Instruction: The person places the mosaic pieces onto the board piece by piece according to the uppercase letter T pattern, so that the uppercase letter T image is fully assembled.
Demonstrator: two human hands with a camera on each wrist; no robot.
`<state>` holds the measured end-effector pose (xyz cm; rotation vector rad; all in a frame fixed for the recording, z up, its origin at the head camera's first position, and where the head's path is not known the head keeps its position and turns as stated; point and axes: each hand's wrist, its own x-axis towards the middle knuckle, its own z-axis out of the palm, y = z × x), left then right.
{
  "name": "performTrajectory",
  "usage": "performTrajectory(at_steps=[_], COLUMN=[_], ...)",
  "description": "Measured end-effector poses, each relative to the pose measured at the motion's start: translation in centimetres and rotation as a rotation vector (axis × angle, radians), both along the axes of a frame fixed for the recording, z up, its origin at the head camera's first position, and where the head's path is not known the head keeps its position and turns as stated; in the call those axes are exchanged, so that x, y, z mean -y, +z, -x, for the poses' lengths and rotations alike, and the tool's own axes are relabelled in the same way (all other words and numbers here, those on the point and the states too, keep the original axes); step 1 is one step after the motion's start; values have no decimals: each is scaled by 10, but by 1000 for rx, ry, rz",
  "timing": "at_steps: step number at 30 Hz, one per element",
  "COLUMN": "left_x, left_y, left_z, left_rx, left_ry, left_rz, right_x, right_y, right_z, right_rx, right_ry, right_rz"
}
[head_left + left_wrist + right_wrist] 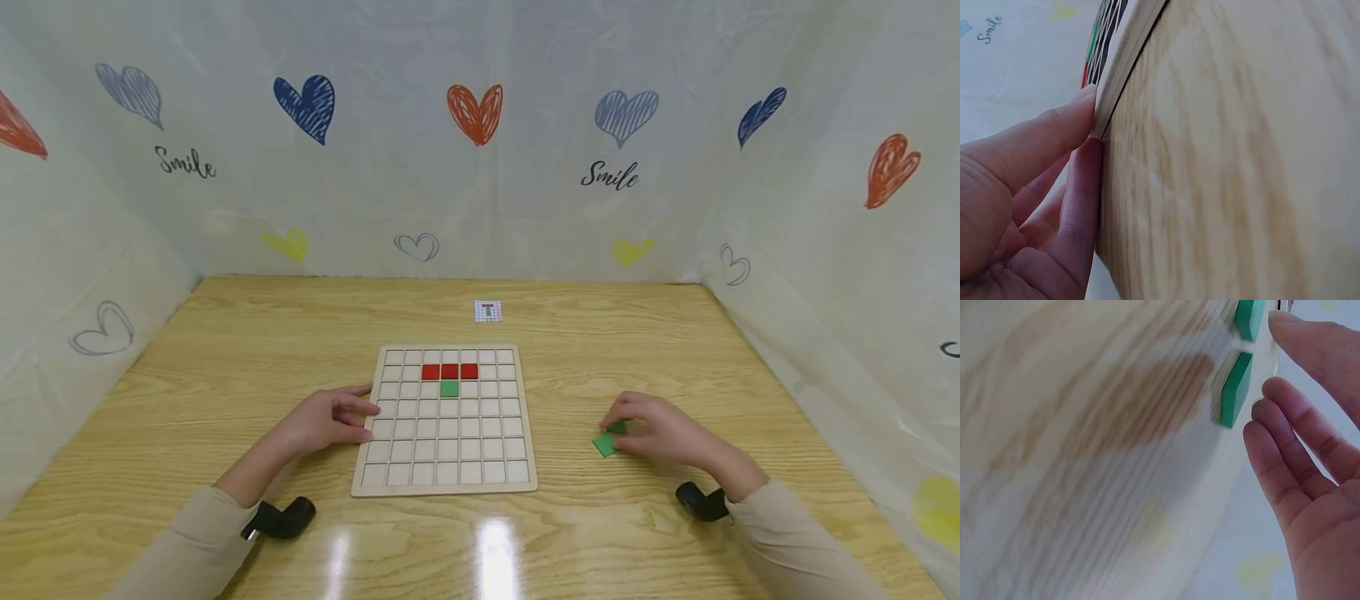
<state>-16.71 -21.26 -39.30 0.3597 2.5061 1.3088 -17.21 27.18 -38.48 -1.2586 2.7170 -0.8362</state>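
Observation:
My left hand (327, 419) rests at the left edge of a wooden grid board (444, 490). In the left wrist view, one fingertip (1089, 94) lies on the board's rim and another touches its side near the table. Three red tiles (449, 372) form a row on the board, with one green tile (449, 388) below the middle one. To the right of the board, my right hand (651, 428) hovers at two loose green tiles (603, 445). From the right wrist, a gap shows between my fingertips and the lower tile (1237, 392); both tiles lie on the table.
A small card (487, 312) printed with a coloured grid pattern lies behind the board on the wooden table (247, 333). A pale sheet (390, 167) with hearts and lettering encloses the back and sides. Black wrist mounts (288, 518) sit below both wrists.

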Motion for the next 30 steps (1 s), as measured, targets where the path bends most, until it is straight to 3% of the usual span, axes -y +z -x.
performTrajectory(at_steps=[8, 23, 30], left_x=[0, -1, 0], left_y=[0, 0, -1], left_z=[1, 0, 1], left_rx=[8, 11, 14], left_ry=[3, 15, 14], left_rz=[-6, 1, -2], right_x=[-10, -8, -7], right_y=[-2, -4, -2], right_z=[5, 13, 13], right_rx=[-9, 21, 70], right_ry=[-38, -25, -55], right_rz=[-23, -33, -68])
